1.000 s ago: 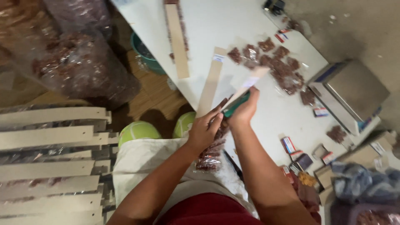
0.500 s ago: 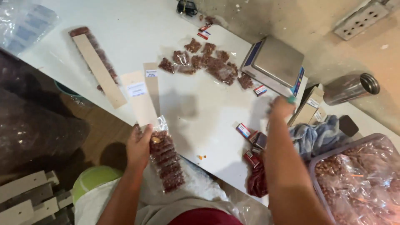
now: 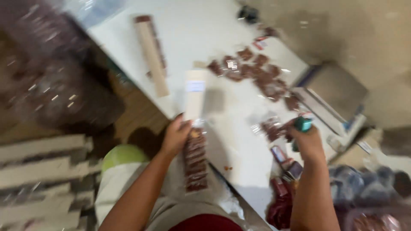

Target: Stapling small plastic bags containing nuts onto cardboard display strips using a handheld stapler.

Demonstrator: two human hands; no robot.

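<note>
A white counter carries a scale at far right and loose red-brown packets beyond the hands. The left hand grips a cardboard-backed packet strip hanging near. The right hand is closed around a green stapler, beside one small packet.

A white tabletop fills the upper middle; a grey scale sits right, pale card strips stack lower left.

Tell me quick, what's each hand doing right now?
Left hand: closed on a cardboard strip with snack packets hanging from it.
Right hand: closed on a small green tool and a snack packet.
</note>
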